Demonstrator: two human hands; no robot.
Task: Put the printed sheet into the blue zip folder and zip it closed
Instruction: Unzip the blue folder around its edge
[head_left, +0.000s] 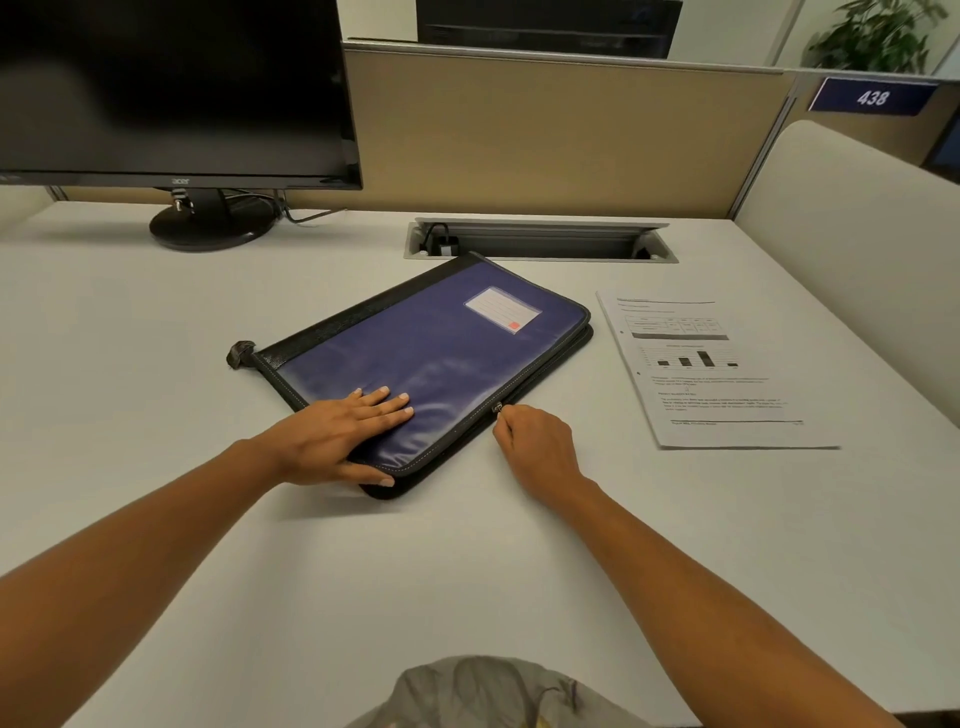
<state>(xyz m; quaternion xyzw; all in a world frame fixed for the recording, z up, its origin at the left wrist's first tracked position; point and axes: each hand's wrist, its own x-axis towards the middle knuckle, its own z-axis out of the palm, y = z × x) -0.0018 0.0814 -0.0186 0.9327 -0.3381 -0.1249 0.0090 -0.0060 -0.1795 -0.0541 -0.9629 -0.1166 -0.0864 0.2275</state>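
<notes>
Now: two hands on one blue zip folder, with one printed sheet loose beside it.

One glossy, rectangular blue zip folder, with black woven edging and rounded corners, lies slantwise on the smooth pale worktop. The single printed sheet, flat white paper with a table and a bar chart, lies just beside it at 3 o'clock, outside the folder. The left hand lies flat on the folder's 7 o'clock corner, fingers straight, pressing the slick cover. The right hand, fingers curled, pinches the small metal zip pull on the 4 o'clock edge. One clear label pocket sits toward 1 o'clock, and one black monitor stands at 10 o'clock.
</notes>
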